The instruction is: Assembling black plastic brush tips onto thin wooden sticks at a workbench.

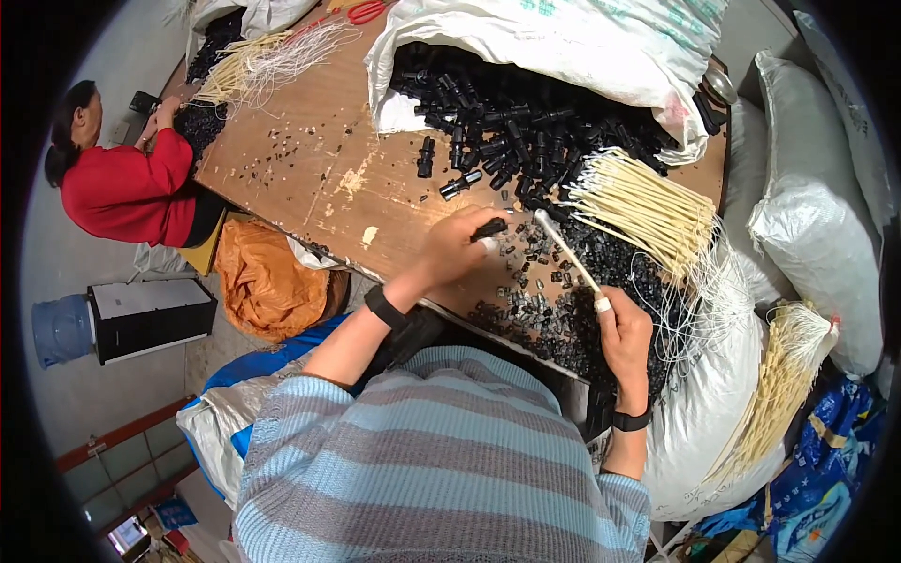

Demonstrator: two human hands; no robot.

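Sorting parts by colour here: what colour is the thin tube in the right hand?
Cream; the thin tube, pinched in the right hand, shows best in the head view.

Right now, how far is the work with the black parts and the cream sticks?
Done: cannot tell; no finished pile is clearly separate. In hand: the left hand holds a black connector, the right hand a cream stick aimed at it. Left: much, a white sack spilling black connectors and a bundle of cream sticks.
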